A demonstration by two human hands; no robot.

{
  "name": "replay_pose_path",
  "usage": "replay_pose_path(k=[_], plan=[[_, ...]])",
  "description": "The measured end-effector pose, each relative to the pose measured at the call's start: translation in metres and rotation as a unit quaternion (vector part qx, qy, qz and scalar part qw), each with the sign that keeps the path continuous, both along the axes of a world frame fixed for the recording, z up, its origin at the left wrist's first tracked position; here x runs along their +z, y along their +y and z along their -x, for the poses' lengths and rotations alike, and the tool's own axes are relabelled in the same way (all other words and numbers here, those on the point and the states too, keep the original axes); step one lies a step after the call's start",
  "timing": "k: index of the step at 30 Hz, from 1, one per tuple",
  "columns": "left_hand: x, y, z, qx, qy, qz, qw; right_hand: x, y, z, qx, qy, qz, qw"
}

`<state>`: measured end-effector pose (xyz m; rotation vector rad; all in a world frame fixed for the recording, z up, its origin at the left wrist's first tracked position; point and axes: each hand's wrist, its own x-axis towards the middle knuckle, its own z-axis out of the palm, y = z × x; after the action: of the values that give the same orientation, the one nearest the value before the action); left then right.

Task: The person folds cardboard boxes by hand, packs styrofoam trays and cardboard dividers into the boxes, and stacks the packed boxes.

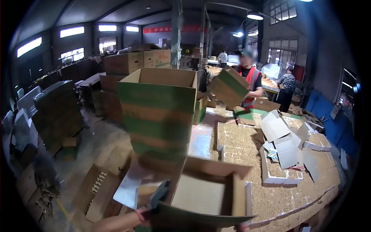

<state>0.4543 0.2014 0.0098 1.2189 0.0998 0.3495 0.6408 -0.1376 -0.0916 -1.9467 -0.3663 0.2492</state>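
Observation:
Right in front of me is an open cardboard box [203, 193], tilted, its pale inside bare and its near flap green. At the left side of this box, my left hand [159, 196], in a dark glove, is closed on the cardboard; motion blurs its fingers. Only a sliver of my right hand [243, 227] shows at the box's near right corner, and its fingers are hidden. Just beyond stands a tall stack of open boxes [156, 112] with green and brown bands.
A worktable [320, 170] on the right carries trays of brown granular material [241, 147] and loose cardboard sheets [284, 141]. Across it, a person in a red vest [253, 79] holds a green-banded box [230, 87]. A carton with pale pieces [98, 189] lies at lower left.

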Motion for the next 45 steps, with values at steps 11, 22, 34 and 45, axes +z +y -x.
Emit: replay_pose_path(k=[11,22,34,45], plan=[[0.428,0.087,-0.209,0.541,-0.45,-0.568,0.428,0.426,0.162,-0.11,0.019,-0.451,0.008,0.892],[0.457,0.228,-0.107,0.426,-0.155,-0.334,0.827,0.395,0.4,-0.163,0.128,-0.475,0.291,0.821],[0.219,0.307,-0.161,0.137,-0.288,-0.057,0.946,0.36,0.295,-0.121,0.13,-0.459,0.281,0.832],[0.02,0.208,-0.034,0.454,-0.032,-0.072,0.887,0.128,0.102,-0.2,0.031,-0.167,0.288,0.942]])
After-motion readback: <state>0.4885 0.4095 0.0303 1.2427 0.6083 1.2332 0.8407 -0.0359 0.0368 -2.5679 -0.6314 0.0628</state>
